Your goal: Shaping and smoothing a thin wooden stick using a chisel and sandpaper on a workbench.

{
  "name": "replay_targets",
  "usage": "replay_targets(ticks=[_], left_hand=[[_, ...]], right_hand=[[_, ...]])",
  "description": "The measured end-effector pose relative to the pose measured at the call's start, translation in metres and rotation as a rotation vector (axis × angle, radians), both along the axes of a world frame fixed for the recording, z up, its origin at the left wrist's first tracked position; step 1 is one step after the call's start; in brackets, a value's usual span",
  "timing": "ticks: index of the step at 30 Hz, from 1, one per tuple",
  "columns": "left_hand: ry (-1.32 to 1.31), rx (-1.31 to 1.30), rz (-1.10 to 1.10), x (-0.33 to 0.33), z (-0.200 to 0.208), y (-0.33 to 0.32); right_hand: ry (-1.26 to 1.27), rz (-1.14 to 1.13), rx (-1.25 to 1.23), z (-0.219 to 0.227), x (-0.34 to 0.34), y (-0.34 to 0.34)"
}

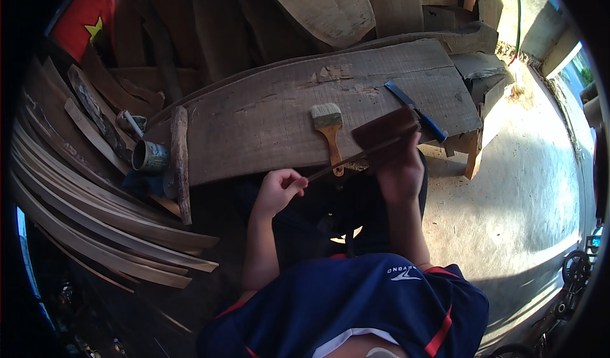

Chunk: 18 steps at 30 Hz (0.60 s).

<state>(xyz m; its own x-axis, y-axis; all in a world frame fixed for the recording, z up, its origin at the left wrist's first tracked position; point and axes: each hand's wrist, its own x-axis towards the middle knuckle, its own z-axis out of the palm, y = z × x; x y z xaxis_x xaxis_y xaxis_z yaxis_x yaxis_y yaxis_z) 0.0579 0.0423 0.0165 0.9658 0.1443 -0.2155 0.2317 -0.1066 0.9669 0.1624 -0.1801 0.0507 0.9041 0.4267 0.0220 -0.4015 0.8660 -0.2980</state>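
My left hand (pixel 274 192) pinches the near end of a thin wooden strip (pixel 343 162) between thumb and fingers. That strip slants up to the right, reaching my right hand (pixel 404 175). In my right hand is a dark brown, flat-sided piece (pixel 381 128), partly blurred; its exact kind is unclear. Whether the strip and the brown piece are joined I cannot tell. Between my hands, a wide paintbrush (pixel 330 132) with pale bristles and a wooden handle lies on the plank bench. Just beyond the brown piece rests a blue-handled tool (pixel 427 124) with a blue blade-like end.
A thick wooden plank (pixel 254 123) serves as the bench before me. At its left stand an open can (pixel 150 157) and a rough upright slab (pixel 180 164). Long curved strips (pixel 108 199) fan out at the left. Large boards (pixel 318 8) lean behind; sunlit concrete floor (pixel 508 199) lies right.
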Motion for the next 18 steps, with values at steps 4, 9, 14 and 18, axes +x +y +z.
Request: replay_targets(ticks=[4, 9, 14, 18], left_hand=[[-0.052, 0.007, -0.018, 0.005, 0.000, -0.006], [-0.148, -0.071, 0.009, 0.013, 0.027, -0.028], [-0.002, 0.068, -0.034, -0.002, -0.002, 0.004], [-0.101, -0.041, -0.028, 0.009, -0.001, -0.015]], right_hand=[[0.033, 0.033, -0.022, -0.008, -0.014, 0.018], [-0.181, 0.246, 0.081, -0.028, -0.026, 0.030], [-0.112, 0.024, -0.037, -0.005, -0.001, 0.001], [-0.061, 0.107, 0.014, -0.023, -0.025, 0.028]])
